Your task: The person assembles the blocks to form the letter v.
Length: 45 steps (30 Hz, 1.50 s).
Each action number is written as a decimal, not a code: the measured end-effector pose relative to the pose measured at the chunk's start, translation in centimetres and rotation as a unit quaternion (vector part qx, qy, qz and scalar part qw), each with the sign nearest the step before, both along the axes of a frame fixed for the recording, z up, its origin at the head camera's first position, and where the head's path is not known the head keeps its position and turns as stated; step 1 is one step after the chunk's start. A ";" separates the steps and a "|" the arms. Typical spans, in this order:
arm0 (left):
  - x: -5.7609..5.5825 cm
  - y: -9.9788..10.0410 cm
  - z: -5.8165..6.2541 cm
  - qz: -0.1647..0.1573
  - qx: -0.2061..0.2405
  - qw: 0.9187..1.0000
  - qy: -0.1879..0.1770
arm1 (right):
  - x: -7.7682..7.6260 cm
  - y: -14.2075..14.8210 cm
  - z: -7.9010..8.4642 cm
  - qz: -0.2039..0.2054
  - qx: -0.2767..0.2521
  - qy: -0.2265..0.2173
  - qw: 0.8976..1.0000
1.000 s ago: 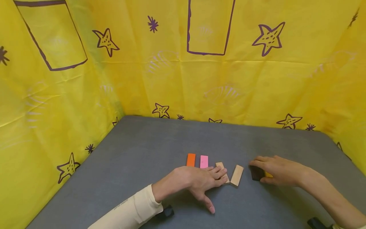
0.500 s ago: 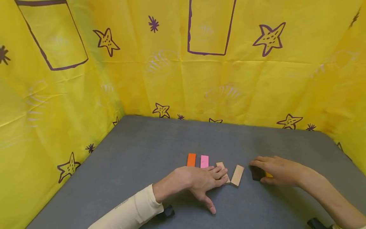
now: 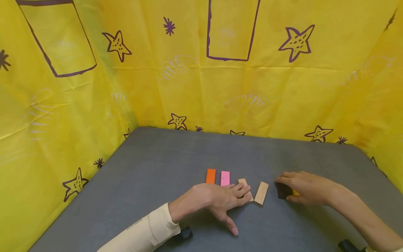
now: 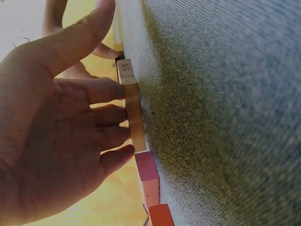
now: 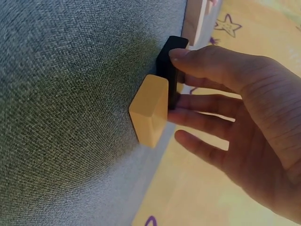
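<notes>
The right hand (image 3: 310, 187) pinches a black rectangular block (image 5: 167, 66) between thumb and fingers, right beside a yellow rectangular block (image 5: 149, 110), and a light, even squeeze should avoid nudging that neighbour. The left hand (image 3: 221, 197) lies straight-fingered across a pale wooden block (image 3: 242, 181) (gripping nothing), where gentle pressure seems wisest; underneath spreads a grey woven-looking tabletop (image 3: 170, 154), walled by yellow starfish-printed cloth (image 3: 189, 91).
</notes>
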<state>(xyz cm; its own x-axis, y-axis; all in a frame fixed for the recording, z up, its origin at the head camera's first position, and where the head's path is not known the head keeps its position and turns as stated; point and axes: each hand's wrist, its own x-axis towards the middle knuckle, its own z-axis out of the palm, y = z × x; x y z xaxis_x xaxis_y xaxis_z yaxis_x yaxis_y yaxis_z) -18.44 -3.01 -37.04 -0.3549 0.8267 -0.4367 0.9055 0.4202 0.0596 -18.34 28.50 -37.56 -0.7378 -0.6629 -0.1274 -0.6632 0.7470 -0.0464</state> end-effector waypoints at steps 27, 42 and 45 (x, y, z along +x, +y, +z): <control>-0.1 -0.1 0.0 -0.001 -0.007 1.000 -0.009 | -1.5 -1.8 2.0 -0.005 -0.022 0.039 0.999; -0.1 -0.1 0.0 -0.002 -0.007 1.000 -0.013 | -2.7 -3.2 1.8 -0.032 -0.018 -0.011 0.999; -0.1 -0.1 0.0 -0.003 -0.007 1.000 -0.012 | -3.0 -3.3 1.5 -0.027 -0.018 -0.008 0.999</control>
